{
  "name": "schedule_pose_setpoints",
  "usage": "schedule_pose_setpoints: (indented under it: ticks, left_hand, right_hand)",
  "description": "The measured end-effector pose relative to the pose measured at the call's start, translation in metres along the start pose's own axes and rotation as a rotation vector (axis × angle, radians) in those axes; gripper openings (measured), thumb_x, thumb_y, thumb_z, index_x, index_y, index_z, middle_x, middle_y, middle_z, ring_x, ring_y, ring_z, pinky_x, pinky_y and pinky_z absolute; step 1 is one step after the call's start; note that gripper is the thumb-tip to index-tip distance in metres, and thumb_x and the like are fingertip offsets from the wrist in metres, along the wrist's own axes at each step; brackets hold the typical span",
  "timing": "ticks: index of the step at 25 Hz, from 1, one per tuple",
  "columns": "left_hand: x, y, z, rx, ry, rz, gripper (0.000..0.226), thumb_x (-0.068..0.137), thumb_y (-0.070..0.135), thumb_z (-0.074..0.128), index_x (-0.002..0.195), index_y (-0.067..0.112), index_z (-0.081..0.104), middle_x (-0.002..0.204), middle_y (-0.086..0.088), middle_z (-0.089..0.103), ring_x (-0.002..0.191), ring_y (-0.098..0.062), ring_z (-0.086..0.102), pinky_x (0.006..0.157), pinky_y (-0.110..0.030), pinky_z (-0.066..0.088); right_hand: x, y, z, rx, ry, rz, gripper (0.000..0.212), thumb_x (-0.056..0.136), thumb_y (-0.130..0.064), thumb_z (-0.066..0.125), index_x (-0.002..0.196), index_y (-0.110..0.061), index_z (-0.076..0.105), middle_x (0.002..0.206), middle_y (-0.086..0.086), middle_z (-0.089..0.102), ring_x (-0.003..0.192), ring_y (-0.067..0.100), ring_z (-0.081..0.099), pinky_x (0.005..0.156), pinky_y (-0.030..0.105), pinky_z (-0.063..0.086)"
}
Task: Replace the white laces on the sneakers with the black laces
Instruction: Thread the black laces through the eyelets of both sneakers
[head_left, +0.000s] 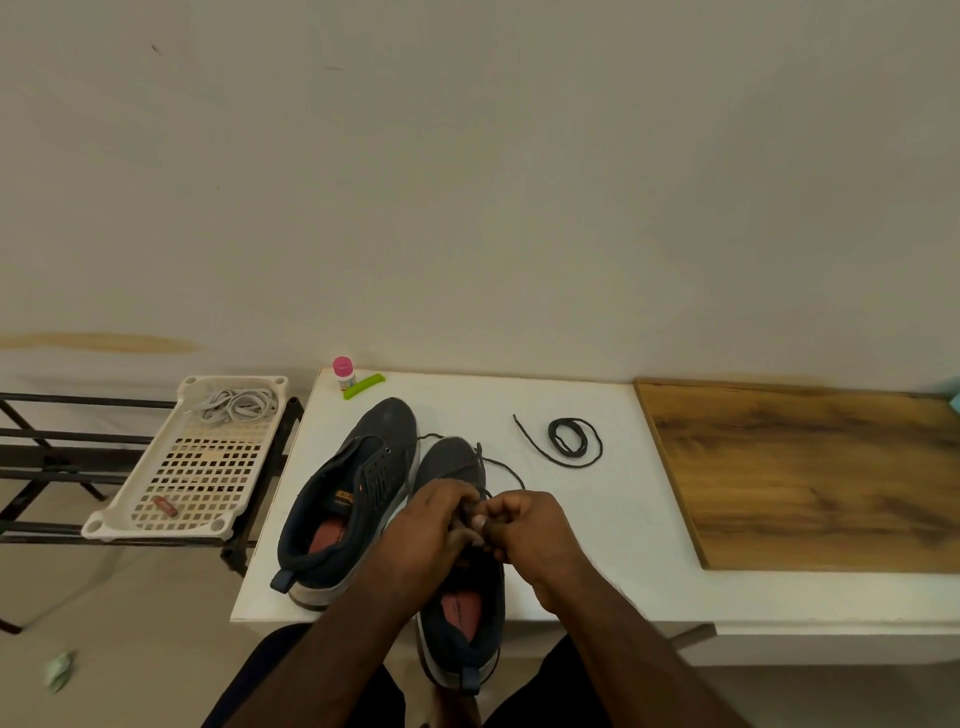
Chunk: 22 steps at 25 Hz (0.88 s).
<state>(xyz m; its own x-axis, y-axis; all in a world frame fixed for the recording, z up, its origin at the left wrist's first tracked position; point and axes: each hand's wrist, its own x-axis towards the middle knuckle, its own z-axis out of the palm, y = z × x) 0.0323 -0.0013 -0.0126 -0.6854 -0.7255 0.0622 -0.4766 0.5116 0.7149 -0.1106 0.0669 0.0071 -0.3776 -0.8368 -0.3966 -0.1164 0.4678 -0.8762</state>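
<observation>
Both hands meet over the near sneaker (457, 597) at the desk's (597, 545) near edge: the left hand (423, 530) and the right hand (524, 525) each have a curled grip pinching the black lace (501, 467) threaded in that shoe. The other sneaker (348, 493) lies just left, unlaced. A coiled spare black lace (571, 441) rests farther right, and the white laces (236, 405) sit in the perforated tray (202, 462) at far left.
</observation>
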Motion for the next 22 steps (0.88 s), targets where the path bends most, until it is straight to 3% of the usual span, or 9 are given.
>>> schedule_pose_setpoints:
  ticks: [3, 6, 9, 11, 16, 19, 22]
  left_hand:
    - [0.002, -0.003, -0.001, -0.018, -0.058, -0.017, 0.039, 0.097, 0.020, 0.057, 0.135, 0.027, 0.055, 0.121, 0.016, 0.057, 0.113, 0.000, 0.050, 0.098, -0.011, 0.036]
    - [0.004, -0.004, 0.000, 0.063, -0.074, 0.013, 0.037, 0.098, 0.025, 0.052, 0.135, 0.025, 0.058, 0.123, 0.008, 0.062, 0.114, -0.007, 0.052, 0.100, -0.018, 0.035]
    - [0.006, -0.011, -0.001, 0.273, -0.065, 0.062, 0.047, 0.091, 0.047, 0.032, 0.119, 0.033, 0.067, 0.105, 0.010, 0.068, 0.097, -0.011, 0.054, 0.092, -0.031, 0.042]
    - [0.005, -0.017, -0.002, 0.385, -0.011, 0.073, 0.052, 0.086, 0.054, 0.025, 0.105, 0.038, 0.071, 0.095, 0.014, 0.068, 0.093, -0.011, 0.052, 0.083, -0.032, 0.042]
    - [0.003, -0.018, 0.000, 0.330, 0.074, 0.105, 0.031, 0.087, 0.054, 0.038, 0.085, 0.038, 0.064, 0.084, 0.021, 0.056, 0.090, 0.000, 0.040, 0.082, -0.030, 0.029]
    - [0.004, -0.015, 0.000, 0.105, 0.167, 0.136, 0.020, 0.091, 0.046, 0.044, 0.081, 0.038, 0.059, 0.077, 0.019, 0.054, 0.080, 0.000, 0.046, 0.076, -0.029, 0.039]
    - [0.010, -0.009, 0.000, -0.099, 0.186, 0.089, 0.014, 0.090, 0.041, 0.044, 0.079, 0.042, 0.054, 0.079, 0.016, 0.058, 0.076, -0.006, 0.055, 0.070, -0.022, 0.042]
  right_hand:
    - [0.002, -0.001, -0.004, -0.010, -0.006, -0.032, 0.007, 0.091, -0.011, 0.071, 0.087, -0.017, 0.073, 0.073, 0.004, 0.074, 0.065, 0.012, 0.067, 0.072, 0.031, 0.060]
    - [0.003, 0.000, -0.006, -0.098, 0.006, -0.048, 0.007, 0.090, -0.011, 0.071, 0.086, -0.016, 0.072, 0.070, 0.004, 0.073, 0.061, 0.011, 0.067, 0.072, 0.034, 0.062]
    - [0.002, 0.001, -0.008, -0.162, -0.015, -0.044, 0.013, 0.093, -0.011, 0.068, 0.083, -0.020, 0.071, 0.068, 0.002, 0.072, 0.059, 0.011, 0.066, 0.071, 0.033, 0.062]
    - [0.000, -0.002, -0.008, -0.225, -0.067, -0.039, 0.015, 0.096, -0.012, 0.064, 0.084, -0.020, 0.070, 0.067, -0.001, 0.069, 0.058, 0.009, 0.065, 0.067, 0.026, 0.060]
    - [-0.006, -0.018, -0.023, -0.308, -0.297, 0.078, 0.022, 0.102, -0.014, 0.050, 0.088, -0.011, 0.067, 0.074, 0.004, 0.063, 0.058, 0.008, 0.056, 0.056, 0.018, 0.047]
    - [-0.012, -0.027, -0.038, -0.076, -0.448, 0.124, 0.025, 0.105, -0.016, 0.045, 0.091, -0.011, 0.065, 0.073, 0.002, 0.060, 0.057, 0.009, 0.053, 0.055, 0.021, 0.043]
    - [-0.022, -0.037, -0.027, 0.535, -0.400, 0.102, 0.025, 0.108, -0.017, 0.038, 0.096, -0.010, 0.059, 0.085, 0.008, 0.068, 0.073, 0.019, 0.068, 0.057, 0.024, 0.050]
